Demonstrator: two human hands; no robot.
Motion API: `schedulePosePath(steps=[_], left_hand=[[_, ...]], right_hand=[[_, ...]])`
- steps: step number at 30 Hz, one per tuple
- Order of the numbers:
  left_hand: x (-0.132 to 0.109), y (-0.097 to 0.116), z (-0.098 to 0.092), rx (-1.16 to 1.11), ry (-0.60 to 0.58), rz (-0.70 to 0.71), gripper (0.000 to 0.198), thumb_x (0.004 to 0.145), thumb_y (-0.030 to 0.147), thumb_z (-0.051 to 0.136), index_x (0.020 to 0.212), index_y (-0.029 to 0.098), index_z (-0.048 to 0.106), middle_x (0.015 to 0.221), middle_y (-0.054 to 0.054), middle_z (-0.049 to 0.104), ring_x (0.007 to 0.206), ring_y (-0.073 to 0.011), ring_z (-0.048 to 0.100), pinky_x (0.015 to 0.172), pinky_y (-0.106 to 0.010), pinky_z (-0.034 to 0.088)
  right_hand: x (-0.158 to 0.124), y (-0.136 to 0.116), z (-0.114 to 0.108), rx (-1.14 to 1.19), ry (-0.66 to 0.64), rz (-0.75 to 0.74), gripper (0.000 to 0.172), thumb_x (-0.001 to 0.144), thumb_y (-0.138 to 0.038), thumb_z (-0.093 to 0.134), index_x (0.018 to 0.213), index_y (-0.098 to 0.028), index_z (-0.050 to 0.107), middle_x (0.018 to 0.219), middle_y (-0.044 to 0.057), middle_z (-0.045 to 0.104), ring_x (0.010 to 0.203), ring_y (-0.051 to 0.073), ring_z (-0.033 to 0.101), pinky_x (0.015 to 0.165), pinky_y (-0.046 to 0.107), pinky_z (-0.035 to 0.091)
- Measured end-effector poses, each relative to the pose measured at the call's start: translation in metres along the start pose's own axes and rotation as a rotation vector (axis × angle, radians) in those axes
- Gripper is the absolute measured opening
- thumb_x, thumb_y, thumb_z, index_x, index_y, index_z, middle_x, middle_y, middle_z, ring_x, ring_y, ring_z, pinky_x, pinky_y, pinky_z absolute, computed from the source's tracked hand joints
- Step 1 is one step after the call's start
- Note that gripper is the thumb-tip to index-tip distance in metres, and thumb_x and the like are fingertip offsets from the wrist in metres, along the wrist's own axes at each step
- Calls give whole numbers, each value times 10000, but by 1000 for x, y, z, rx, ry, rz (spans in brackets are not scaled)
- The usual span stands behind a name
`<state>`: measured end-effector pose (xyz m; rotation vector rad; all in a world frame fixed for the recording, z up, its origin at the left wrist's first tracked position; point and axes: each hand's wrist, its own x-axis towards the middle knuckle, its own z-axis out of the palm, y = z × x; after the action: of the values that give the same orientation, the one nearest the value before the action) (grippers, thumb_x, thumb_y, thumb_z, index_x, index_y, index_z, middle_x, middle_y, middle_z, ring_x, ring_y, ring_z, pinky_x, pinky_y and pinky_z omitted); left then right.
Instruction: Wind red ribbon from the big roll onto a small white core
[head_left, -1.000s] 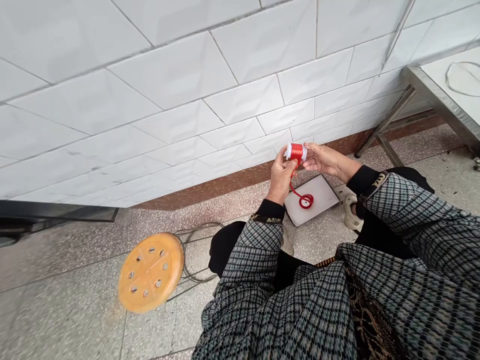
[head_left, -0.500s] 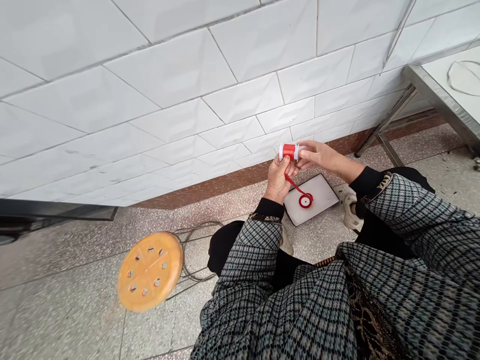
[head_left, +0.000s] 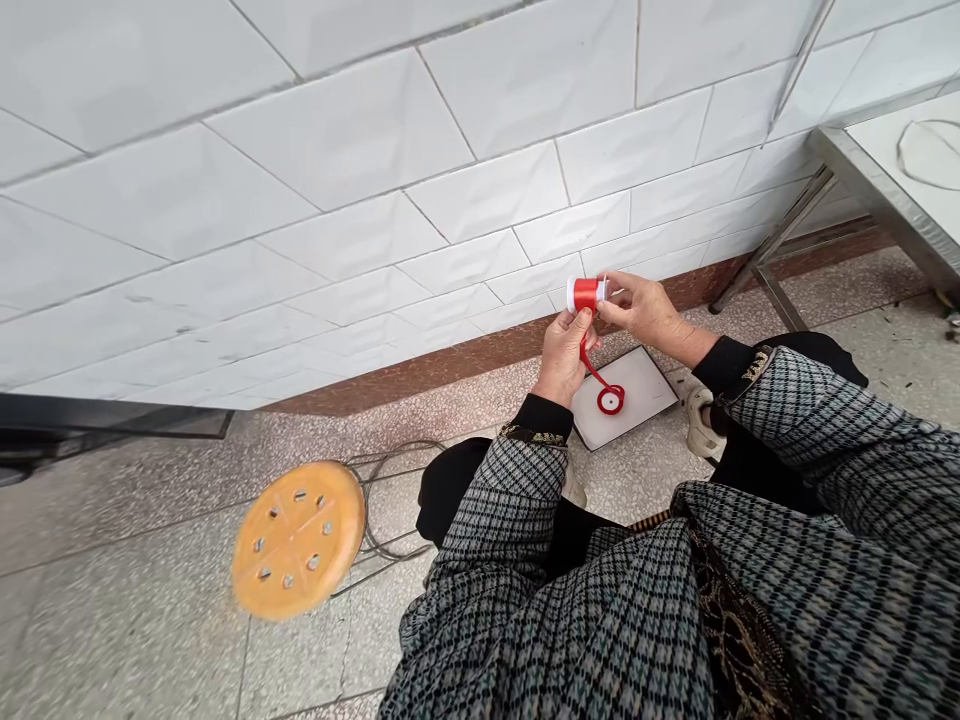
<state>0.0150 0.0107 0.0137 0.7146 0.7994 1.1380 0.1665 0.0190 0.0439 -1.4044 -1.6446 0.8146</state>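
Observation:
A white spool wound with red ribbon [head_left: 586, 293] is held up between both hands. My left hand [head_left: 564, 352] pinches the ribbon just under the spool, thumb raised against it. Fingers of my right hand [head_left: 642, 308] grip the spool's right end. From my left hand a red strip [head_left: 595, 373] runs down to a red roll with a white centre [head_left: 610, 401]. That roll lies on a pale flat board [head_left: 634, 405] with dark edges, on the floor between the feet.
An orange round stool seat [head_left: 298, 540] with holes and metal legs lies at the lower left. A metal-framed table [head_left: 862, 165] stands at the right, a wire loop on top. White wall tiles [head_left: 517, 190] rise ahead. A dark-edged object [head_left: 120, 418] is at the far left.
Both hands and the spool have shifted slightly to the right and up. My right hand's fingers have changed position around the spool's end.

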Motion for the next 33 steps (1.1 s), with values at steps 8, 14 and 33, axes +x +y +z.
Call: schedulePosePath(steps=[8,14,33], left_hand=[[-1,-3,-4,143,23,19,337,772,450,848,744,152,693,489,80,431,463,-48,383,547,-209,398],[3,-5,-7,157,36,34,352,722,413,883,692,142,659,538,64,486,460,-26,350,476,-191,285],[6,-6,-11,-2,-28,24,446,666,395,936,974,181,695,647,56,597,442,-12,368,475,-201,322]], right_hand=[[10,-9,0,597,-6,477,63,960,-161,643,899,-150,648,683,4,667,560,116,679,579,213,597],[6,-18,-2,779,-47,621,252,1039,-179,585,804,-109,643,617,18,638,497,107,664,521,201,589],[2,-10,-2,931,-172,743,289,1064,-239,511,859,-130,684,675,57,700,532,107,643,536,182,582]])
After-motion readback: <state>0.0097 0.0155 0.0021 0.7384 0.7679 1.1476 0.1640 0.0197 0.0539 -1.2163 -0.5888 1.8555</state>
